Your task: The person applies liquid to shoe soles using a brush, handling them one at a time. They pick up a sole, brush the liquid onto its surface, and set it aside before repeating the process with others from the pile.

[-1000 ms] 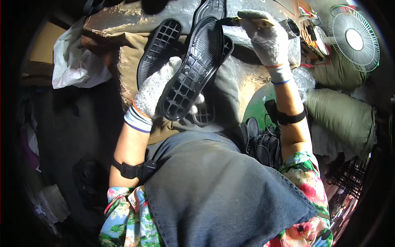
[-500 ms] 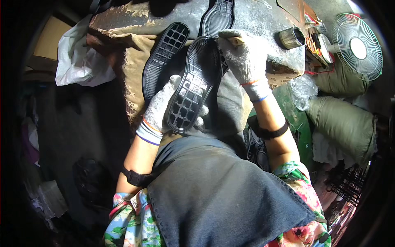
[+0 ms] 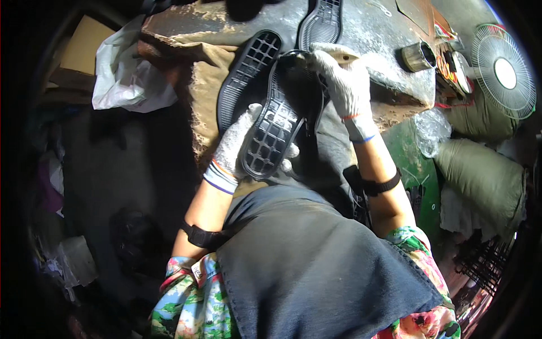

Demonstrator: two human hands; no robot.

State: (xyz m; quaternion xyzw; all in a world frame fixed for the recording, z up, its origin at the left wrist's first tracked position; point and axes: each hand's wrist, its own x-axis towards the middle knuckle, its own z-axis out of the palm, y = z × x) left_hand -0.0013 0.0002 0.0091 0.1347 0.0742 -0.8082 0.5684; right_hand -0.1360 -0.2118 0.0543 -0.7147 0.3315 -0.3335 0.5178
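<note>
Grimy and grey, the workbench point(image 3: 372, 34) fills the top of the view, its far edge cut off by the dark fisheye rim. Two black rubber shoe soles lie on it: one with a grid pattern point(image 3: 248, 76) on a tan cloth point(image 3: 206, 85), another point(image 3: 323, 20) partly out of frame. The person's gloved left hand point(image 3: 240, 141) grasps a third black sole point(image 3: 276, 133) from below, fingers wrapped round its heel end, tread side up and tilted over the lap. The gloved right hand point(image 3: 341, 82) is clenched on a pale wooden handle point(image 3: 343, 55) at the sole's toe; the tool's working end is hidden behind the glove. A dark apron point(image 3: 316, 265) covers the knees. Near the right rim stand a metal can point(image 3: 419, 56) and a small fan point(image 3: 502, 70). Left of the bench, a white plastic bag point(image 3: 127, 79) shows; everything below it is too dark to make out.
</note>
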